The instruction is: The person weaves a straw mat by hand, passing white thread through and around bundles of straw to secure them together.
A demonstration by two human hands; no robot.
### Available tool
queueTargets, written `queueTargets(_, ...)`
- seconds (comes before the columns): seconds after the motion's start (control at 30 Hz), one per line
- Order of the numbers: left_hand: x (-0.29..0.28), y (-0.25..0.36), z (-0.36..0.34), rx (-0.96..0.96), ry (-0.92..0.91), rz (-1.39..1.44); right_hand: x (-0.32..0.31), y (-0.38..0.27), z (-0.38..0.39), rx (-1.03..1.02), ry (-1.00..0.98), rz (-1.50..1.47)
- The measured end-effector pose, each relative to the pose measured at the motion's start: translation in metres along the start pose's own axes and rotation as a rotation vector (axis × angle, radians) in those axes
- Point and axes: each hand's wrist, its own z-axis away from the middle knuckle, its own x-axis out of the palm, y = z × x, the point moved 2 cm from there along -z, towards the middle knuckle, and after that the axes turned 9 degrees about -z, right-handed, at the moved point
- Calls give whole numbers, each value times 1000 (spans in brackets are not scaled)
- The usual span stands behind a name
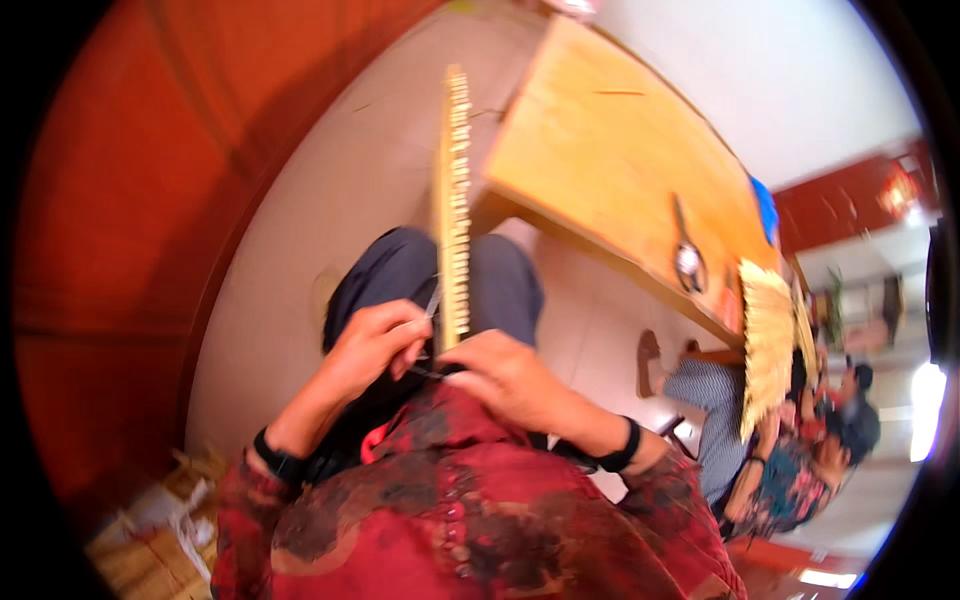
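A long, narrow pale yellow strip (455,200), like wood or bamboo, stretches away from my lap, with a row of small pale knots or teeth along its right side. My right hand (515,375) is closed at its near end, thumb and fingers pressed together there. Just left of the strip, the fingers of my left hand (372,345) are pinched together. A thin grey piece (434,300) rises from them beside the strip, too blurred to name. Between both hands runs a short dark strand (425,373). Both hands are above my dark trousers.
A wooden table (600,150) stands ahead to the right, bearing a dark-strapped watch-like object (688,262) and a thin stick (620,92). At right a seated person (790,480) holds a fringed straw-coloured piece (765,340). An orange-red panel (140,200) rises at left; bundled material (160,540) lies lower left.
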Motion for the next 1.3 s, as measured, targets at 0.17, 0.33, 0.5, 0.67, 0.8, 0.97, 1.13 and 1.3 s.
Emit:
queueTargets(0.17, -5, 43, 19, 178, 87, -465, -1, -19, -8, 79, 4, -177)
queueTargets(0.33, 13, 102, 40, 177, 60, -596, 14, -42, -16, 44, 109, -610)
queueTargets(0.5, 43, 117, 42, 80, -82, -174, 4, -38, -13, 11, -107, -858)
queueTargets(0.67, 34, 158, 13, 773, 2, -1264, -29, -42, 20, 259, -170, -979)
queueTargets(0.8, 26, 159, -23, 904, -199, -1852, -55, -58, 40, 11, -6, -685)
queueTargets(0.97, 21, 164, -51, 821, -450, -2060, -85, -79, 67, 71, 21, -576)
queueTargets(1.13, -5, 163, -54, 769, -523, -2154, -123, -90, 95, 293, 301, -619)
queueTargets(1.3, -47, 147, -71, 628, -581, -2338, -133, -84, 106, 136, 395, -615)
